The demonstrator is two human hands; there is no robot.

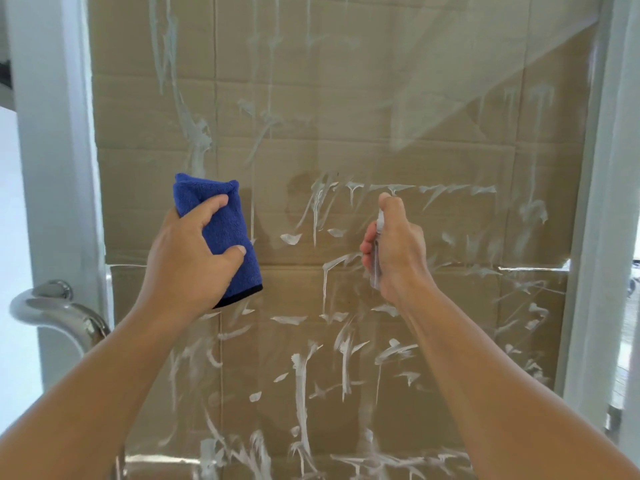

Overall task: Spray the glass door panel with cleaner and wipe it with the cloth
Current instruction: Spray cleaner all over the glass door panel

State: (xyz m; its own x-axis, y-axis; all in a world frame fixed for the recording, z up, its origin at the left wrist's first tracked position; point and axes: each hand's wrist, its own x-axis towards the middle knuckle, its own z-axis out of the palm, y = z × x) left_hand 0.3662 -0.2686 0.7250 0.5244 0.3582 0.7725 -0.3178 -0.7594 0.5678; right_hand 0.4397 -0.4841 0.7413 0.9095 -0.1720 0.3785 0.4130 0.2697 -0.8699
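Note:
The glass door panel [381, 116] fills the view, streaked with white smears and drips, with brown cardboard behind it. My left hand [188, 261] grips a folded blue cloth [225, 223] held up close to the glass at the left. My right hand [398, 247] holds a small clear spray bottle [377, 244], with the index finger on top of its nozzle, pointed at the glass near the middle. Most of the bottle is hidden by my fingers.
A white door frame [52, 150] runs down the left side with a curved metal handle [52, 306] at lower left. Another white frame post [602, 202] borders the glass on the right. Strips of clear tape cross the cardboard.

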